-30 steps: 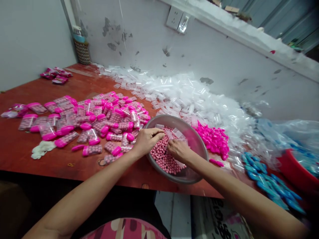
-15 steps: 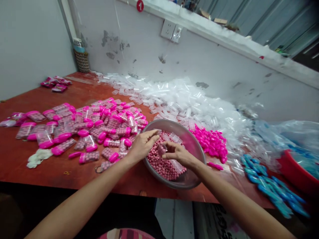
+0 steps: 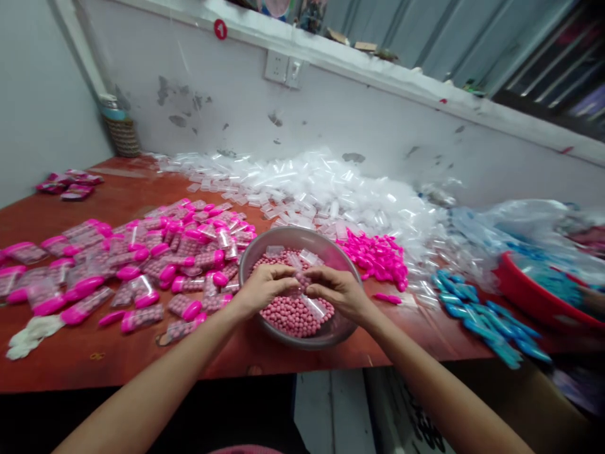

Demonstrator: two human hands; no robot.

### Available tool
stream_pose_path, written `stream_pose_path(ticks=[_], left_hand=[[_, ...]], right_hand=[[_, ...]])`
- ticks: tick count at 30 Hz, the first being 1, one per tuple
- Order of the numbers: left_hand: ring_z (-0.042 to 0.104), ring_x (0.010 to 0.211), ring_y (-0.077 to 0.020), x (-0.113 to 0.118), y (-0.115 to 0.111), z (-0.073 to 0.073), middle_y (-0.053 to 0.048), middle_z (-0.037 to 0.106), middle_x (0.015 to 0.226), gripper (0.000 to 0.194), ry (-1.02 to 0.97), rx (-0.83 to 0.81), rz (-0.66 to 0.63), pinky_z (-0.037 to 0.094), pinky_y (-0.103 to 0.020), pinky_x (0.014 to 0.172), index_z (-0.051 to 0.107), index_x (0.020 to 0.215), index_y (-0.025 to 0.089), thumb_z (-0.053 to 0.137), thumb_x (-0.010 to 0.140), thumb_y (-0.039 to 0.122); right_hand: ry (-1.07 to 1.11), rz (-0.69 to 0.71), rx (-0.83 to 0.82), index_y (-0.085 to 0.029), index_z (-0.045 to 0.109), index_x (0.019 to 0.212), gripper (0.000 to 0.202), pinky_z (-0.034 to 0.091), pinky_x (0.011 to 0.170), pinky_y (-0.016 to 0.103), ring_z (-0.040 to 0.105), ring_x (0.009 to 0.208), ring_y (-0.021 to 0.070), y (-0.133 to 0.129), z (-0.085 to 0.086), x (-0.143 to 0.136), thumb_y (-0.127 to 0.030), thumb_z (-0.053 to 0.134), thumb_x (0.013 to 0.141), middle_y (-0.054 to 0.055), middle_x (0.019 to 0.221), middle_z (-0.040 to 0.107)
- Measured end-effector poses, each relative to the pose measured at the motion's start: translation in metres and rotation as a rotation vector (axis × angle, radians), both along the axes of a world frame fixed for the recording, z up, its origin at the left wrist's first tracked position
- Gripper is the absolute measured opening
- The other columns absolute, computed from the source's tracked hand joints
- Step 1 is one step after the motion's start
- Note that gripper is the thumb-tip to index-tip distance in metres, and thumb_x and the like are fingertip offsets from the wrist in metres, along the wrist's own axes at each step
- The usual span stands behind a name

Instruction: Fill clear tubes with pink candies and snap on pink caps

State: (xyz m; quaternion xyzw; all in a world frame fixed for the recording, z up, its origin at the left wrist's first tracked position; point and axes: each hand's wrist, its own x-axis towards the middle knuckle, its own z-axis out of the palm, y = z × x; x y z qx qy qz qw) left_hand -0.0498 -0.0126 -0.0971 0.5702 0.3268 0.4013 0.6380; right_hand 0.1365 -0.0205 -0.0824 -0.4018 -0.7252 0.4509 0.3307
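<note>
Over a grey bowl [image 3: 347,258], my left hand [image 3: 268,289] and my right hand [image 3: 338,291] meet at the fingertips. Between them is a small clear plastic container [image 3: 301,282] with pink balls inside, partly hidden by the fingers. Both hands are closed on it in a pinch. Below them, pink balls [image 3: 288,315] fill the bowl's bottom, and a few clear empty containers [image 3: 312,257] lie among them. Left of the bowl spreads a pile of filled containers with bright pink caps [image 3: 189,261]. Loose pink caps [image 3: 378,258] are heaped to its right.
A large heap of clear containers [image 3: 321,183] runs along the wall. At the right are blue filled packs [image 3: 482,321] and a red basin [image 3: 515,277] with blue contents, where another person's hand [image 3: 593,299] shows. A white cloth-like bundle [image 3: 33,334] lies front left.
My hands have come together at the container, the left one lowering from the bowl's far side. The view has swung right, bringing another person's hand into sight at the red basin.
</note>
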Motion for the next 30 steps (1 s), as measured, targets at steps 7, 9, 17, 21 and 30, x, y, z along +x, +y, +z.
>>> stream_pose_path(ticks=[7,9,17,21,30], left_hand=[[0.062,0.08,-0.0217,0.003,-0.002,0.0,-0.007,0.067,0.087,0.037,0.088,-0.13,0.083,0.051,-0.034,0.075,0.064,0.092,0.013,0.068,0.06,0.03],[0.062,0.08,-0.0213,0.004,-0.002,0.0,-0.006,0.067,0.089,0.041,0.088,-0.181,0.151,0.051,-0.034,0.075,0.063,0.094,0.014,0.07,0.057,0.03],[0.064,0.075,-0.02,0.004,0.001,-0.004,-0.006,0.067,0.085,0.039,-0.045,-0.301,0.183,0.053,-0.032,0.071,0.061,0.095,0.017,0.07,0.059,0.029],[0.063,0.077,-0.0207,0.006,0.001,-0.004,-0.006,0.067,0.086,0.035,-0.021,-0.298,0.173,0.054,-0.032,0.07,0.061,0.091,0.016,0.07,0.06,0.029],[0.063,0.076,-0.0189,0.008,-0.004,-0.002,-0.006,0.066,0.088,0.033,-0.008,-0.28,0.139,0.052,-0.033,0.072,0.06,0.092,0.015,0.067,0.063,0.029]], right_hand=[[-0.09,-0.183,0.313,-0.016,0.061,0.083,0.019,0.044,0.059,0.019,0.057,0.064,0.01,-0.012,-0.01,0.001,-0.03,0.062,0.07,0.0,0.071,0.063],[-0.11,-0.26,0.301,-0.016,0.06,0.083,0.022,0.044,0.055,0.018,0.056,0.059,0.0093,-0.017,-0.012,0.002,-0.035,0.059,0.072,-0.001,0.068,0.062],[-0.355,-0.604,0.428,-0.02,0.055,0.103,0.026,0.043,0.077,0.026,0.057,0.087,0.0136,-0.014,-0.018,0.096,-0.031,0.044,0.082,0.004,0.097,0.062],[-0.962,-0.753,0.252,-0.018,0.057,0.103,0.029,0.039,0.083,0.03,0.053,0.096,0.0179,-0.006,-0.048,0.188,-0.015,0.043,0.078,0.008,0.103,0.06],[-1.047,-0.691,0.136,-0.017,0.061,0.096,0.025,0.039,0.079,0.027,0.054,0.093,0.0184,-0.008,-0.077,0.232,-0.014,0.049,0.074,0.009,0.1,0.061]])
